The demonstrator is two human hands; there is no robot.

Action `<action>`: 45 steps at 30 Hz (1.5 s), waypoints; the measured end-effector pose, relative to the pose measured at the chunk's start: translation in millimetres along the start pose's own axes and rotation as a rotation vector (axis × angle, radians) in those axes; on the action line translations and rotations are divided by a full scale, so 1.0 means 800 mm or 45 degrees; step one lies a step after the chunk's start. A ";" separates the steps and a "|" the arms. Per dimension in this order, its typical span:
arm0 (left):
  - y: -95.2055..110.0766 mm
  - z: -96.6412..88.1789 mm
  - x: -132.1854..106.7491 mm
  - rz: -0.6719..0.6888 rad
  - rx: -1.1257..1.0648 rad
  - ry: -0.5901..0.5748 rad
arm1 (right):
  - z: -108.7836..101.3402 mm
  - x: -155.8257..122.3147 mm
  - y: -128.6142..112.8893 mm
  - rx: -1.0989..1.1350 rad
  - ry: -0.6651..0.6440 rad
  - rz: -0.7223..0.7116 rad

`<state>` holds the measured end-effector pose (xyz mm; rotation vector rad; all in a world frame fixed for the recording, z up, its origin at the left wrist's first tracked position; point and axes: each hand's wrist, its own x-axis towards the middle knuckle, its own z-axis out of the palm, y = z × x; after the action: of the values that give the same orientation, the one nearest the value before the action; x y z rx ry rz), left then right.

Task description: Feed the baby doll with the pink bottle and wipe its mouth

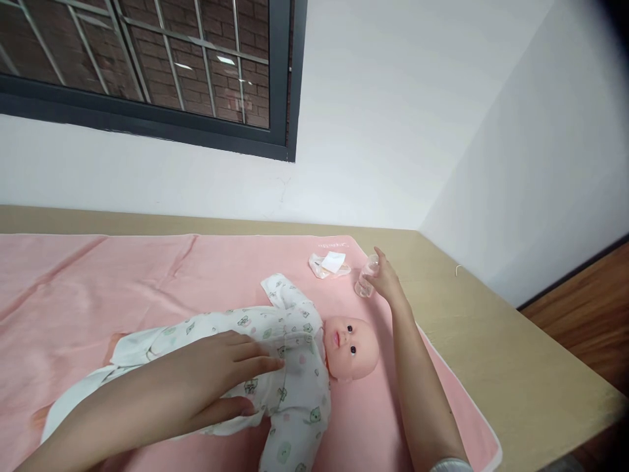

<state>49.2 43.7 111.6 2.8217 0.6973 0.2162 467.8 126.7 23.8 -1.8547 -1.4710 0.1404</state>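
A baby doll point(299, 354) in white printed clothes lies on its back, its bald head point(356, 347) toward the right. Across the doll's middle rests my left hand point(230, 370), open, palm down with the fingers stretched out. My right hand point(386, 278) reaches past the doll's head, its fingers closed around a small clear container point(362, 286), perhaps a cup or a jar. That container is tilted, and the hand covers part of it. Just left of it lies a crumpled clear plastic bag point(319, 267) with a white piece of paper or tissue point(334, 262) on top.
A pink mat point(137, 282) is spread under the doll on a light wooden table point(472, 328). White walls point(373, 131) stand behind and to the right. A barred window point(196, 65) with a dark frame is at upper left. A small white hook-like thing point(458, 269) shows near the table's right edge.
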 end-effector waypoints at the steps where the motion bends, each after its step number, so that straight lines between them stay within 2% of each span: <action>1: -0.001 0.000 0.001 0.005 -0.007 -0.037 | -0.001 0.000 -0.003 0.017 0.001 -0.010; 3: -0.002 0.000 0.004 0.003 -0.018 -0.132 | -0.005 -0.002 -0.012 0.080 0.019 -0.054; 4: -0.002 0.000 0.005 -0.026 -0.010 -0.114 | -0.007 -0.003 -0.019 0.125 0.034 -0.085; 7: -0.002 0.005 0.009 -0.096 0.034 0.010 | -0.019 -0.012 -0.048 0.319 0.041 -0.164; 12: 0.001 0.020 0.020 -0.183 0.037 0.271 | -0.039 -0.045 -0.112 0.717 -0.057 -0.219; 15: 0.001 0.026 0.028 -0.158 0.123 0.485 | -0.043 -0.072 -0.150 0.913 -0.099 -0.259; 18: 0.003 0.029 0.033 -0.139 0.200 0.668 | -0.040 -0.102 -0.184 1.057 -0.222 -0.268; 23: 0.011 0.034 0.038 -0.156 0.138 0.743 | -0.030 -0.147 -0.222 1.073 -0.472 -0.305; 26: 0.014 0.040 0.040 -0.236 0.085 0.739 | -0.023 -0.163 -0.229 1.028 -0.531 -0.351; 31: 0.015 0.040 0.044 -0.344 0.020 0.729 | -0.012 -0.171 -0.230 0.965 -0.459 -0.505; 36: 0.006 0.044 0.045 -0.355 0.070 0.725 | -0.012 -0.167 -0.230 1.080 -0.571 -0.415; 38: 0.001 0.045 0.045 -0.355 0.098 0.731 | -0.016 -0.164 -0.231 1.098 -0.516 -0.385; 42: -0.008 0.040 0.043 -0.403 0.110 0.724 | -0.031 -0.153 -0.226 1.165 -0.304 -0.379; 45: -0.018 0.030 0.043 -0.432 0.134 0.779 | -0.037 -0.126 -0.205 1.140 -0.128 -0.348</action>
<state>77.2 68.1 87.7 2.6637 1.3233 1.0266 319.7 34.0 109.0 -0.9301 -1.3814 0.6481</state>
